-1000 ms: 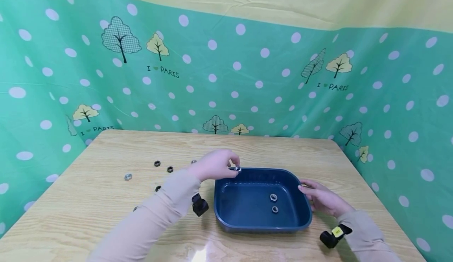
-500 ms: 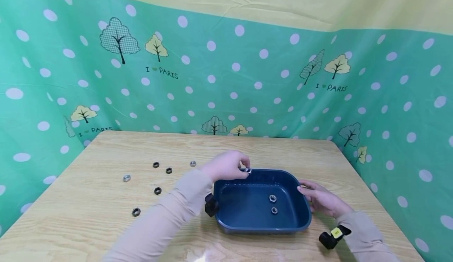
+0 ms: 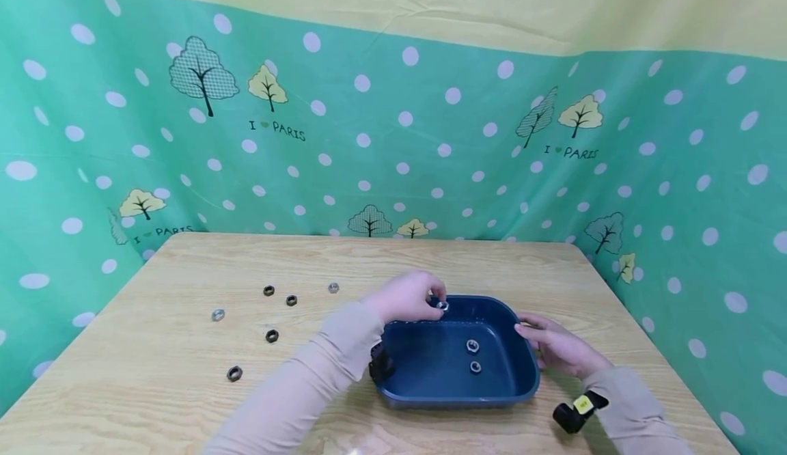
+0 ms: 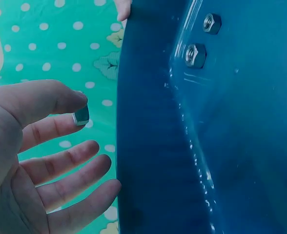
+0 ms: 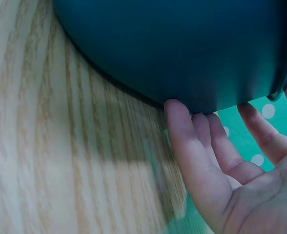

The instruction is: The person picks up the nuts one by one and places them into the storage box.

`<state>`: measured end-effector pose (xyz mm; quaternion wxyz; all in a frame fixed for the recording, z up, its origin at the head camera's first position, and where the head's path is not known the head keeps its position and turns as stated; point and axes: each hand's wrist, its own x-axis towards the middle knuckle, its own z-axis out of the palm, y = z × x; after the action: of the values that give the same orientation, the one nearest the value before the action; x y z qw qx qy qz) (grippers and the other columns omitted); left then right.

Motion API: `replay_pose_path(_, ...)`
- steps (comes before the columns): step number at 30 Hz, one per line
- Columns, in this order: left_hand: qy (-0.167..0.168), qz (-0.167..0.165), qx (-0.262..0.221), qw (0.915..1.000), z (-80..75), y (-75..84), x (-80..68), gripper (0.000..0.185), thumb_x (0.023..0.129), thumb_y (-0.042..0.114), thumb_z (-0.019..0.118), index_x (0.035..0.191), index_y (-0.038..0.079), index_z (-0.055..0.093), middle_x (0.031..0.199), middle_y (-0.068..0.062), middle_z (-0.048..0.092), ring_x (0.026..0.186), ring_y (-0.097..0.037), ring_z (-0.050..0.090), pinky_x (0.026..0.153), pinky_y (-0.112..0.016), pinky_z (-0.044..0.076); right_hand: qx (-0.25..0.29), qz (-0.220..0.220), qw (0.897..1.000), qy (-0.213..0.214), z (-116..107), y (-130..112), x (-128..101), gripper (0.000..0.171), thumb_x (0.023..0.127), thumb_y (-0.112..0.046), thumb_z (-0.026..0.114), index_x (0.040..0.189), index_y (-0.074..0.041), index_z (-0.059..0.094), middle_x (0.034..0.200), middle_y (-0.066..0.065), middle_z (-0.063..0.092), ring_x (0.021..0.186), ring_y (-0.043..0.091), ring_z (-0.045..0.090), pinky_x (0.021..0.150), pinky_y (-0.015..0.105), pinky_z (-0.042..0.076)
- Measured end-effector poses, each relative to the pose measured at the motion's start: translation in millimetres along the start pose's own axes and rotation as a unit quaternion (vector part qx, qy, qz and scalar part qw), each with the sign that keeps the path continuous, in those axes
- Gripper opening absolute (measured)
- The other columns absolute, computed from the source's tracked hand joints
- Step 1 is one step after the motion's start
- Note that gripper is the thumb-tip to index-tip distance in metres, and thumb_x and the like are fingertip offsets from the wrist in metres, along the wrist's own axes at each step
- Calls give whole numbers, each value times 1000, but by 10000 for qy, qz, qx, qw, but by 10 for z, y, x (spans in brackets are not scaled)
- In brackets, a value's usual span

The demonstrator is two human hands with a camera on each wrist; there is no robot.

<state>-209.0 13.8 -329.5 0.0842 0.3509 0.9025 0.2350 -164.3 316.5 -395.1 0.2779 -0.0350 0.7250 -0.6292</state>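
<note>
We pinch a nut [image 3: 443, 305] in our left hand [image 3: 408, 297] over the blue tray [image 3: 430, 387], right hand [image 3: 556, 346] flat against its side, on a wooden table [image 3: 154, 373] walled by green dotted cloth [image 3: 430, 141].

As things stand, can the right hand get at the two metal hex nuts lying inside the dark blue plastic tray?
Probably yes. The right hand rests against the dark blue plastic tray at its right rim, and the two metal hex nuts lie uncovered just inside; the left hand is at the far rim.
</note>
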Motion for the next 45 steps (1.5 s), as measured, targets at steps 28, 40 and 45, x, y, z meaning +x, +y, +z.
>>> replay_pose_path(28, -490, 329, 12, 9983, 296, -15, 126, 10, 84, 21, 70, 93, 17, 67, 90, 6, 64, 77, -5, 53, 69, -17, 45, 24, 73, 9999, 66, 12, 17, 5, 70, 100, -31, 45, 146, 7, 9, 113, 1, 67, 98, 13, 64, 80, 40, 52)
replay_pose_path(40, -806, 775, 245, 9934, 372, -28, 138, 8, 84, 18, 69, 91, 18, 67, 92, 7, 63, 78, -5, 53, 68, -15, 43, -6, 107, 9999, 72, 8, 3, 19, 69, 100, -31, 45, 145, 8, 10, 112, -1, 67, 97, 13, 64, 80, 40, 52)
replay_pose_path(45, -966, 842, 543, 9903, 397, -9, 144, 7, 83, 17, 71, 88, 18, 66, 89, 5, 61, 72, -5, 49, 64, -15, 41, -38, 93, 9999, 87, 7, 9, 16, 70, 100, -31, 45, 145, 8, 9, 111, -1, 68, 96, 13, 64, 80, 41, 52)
